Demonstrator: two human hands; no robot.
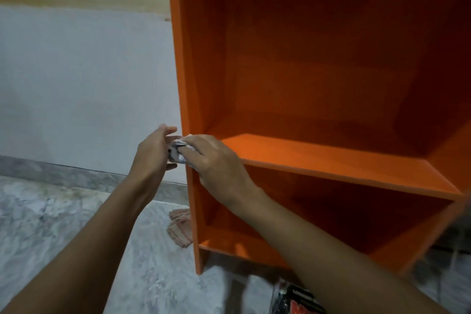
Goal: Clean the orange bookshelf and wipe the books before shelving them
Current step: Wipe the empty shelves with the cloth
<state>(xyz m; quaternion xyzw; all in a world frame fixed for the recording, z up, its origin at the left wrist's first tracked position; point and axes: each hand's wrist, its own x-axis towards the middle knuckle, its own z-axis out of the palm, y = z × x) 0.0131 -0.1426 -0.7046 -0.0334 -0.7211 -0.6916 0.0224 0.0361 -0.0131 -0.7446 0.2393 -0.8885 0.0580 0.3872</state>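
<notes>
Small white cloth [176,152] bunched at the left front corner of the orange bookshelf [331,158], right hand [216,160] fingers curled over it; left hand [154,151] fingers gripping its other side; books [298,298] on the floor below

cloth [176,152] mostly hidden, bookshelf [318,155] top cropped, floor item [298,298] blurry

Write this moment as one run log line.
step: cloth at front edge of bookshelf | left hand: holds cloth | right hand: holds cloth
</notes>
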